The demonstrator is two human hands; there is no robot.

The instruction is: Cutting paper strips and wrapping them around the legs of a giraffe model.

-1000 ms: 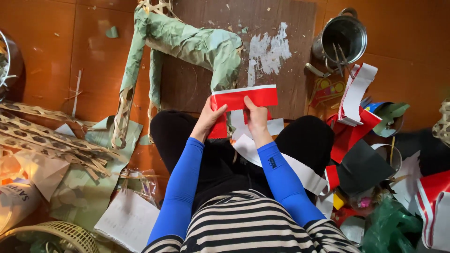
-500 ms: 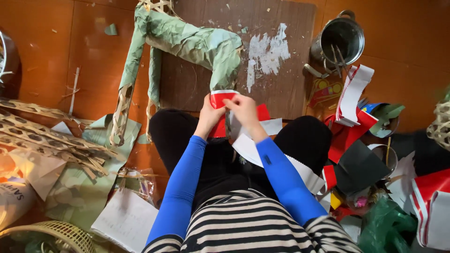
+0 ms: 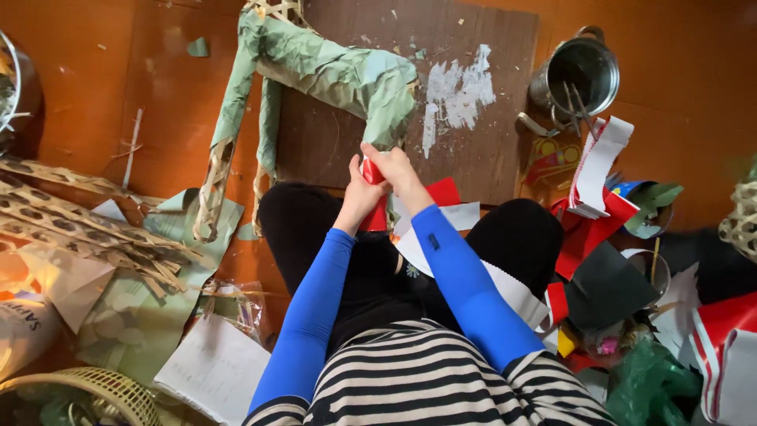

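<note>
From the head camera we see our left hand (image 3: 359,197) and right hand (image 3: 394,170) both pinching 1 folded red paper strip (image 3: 374,213) above our lap, before the paper-covered bamboo frame (image 3: 315,71). We judge folding underway; pressing the crease needs firm, even fingertip pressure.

I see through one head-worn camera only, looking steeply down from close above onto my lap and the floor (image 3: 95,95). My arms enter from the bottom centre, hands meeting mid-frame; the floor fills the edges.
</note>
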